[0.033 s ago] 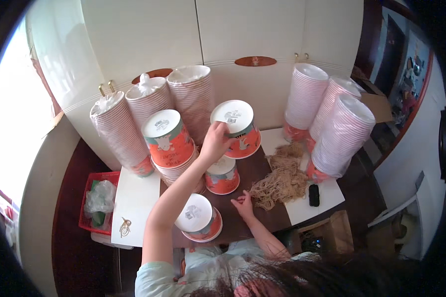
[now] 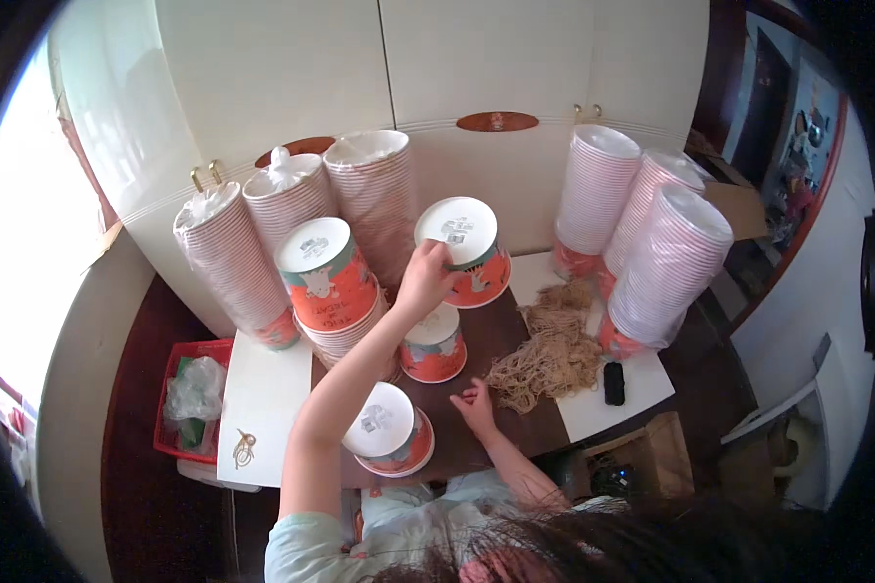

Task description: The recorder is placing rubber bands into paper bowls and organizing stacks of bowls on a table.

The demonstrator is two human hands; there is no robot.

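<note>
Left hand (image 2: 426,277) is on an upside-down bucket (image 2: 472,233) at the table's (image 2: 504,340) far side, can't tell how tightly. Right hand (image 2: 475,408) is empty, loosely spread by the string (image 2: 554,355). Swinging that left elbow (image 2: 314,432) inward could probably topple the nearest bucket (image 2: 384,428).

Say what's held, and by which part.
Left hand: fingers at the near side of the far tub; whether they grip cannot be told. Right hand: no hold visible.

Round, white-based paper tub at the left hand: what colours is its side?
Mainly orange, green higher up on the tub; best in head view.
</note>
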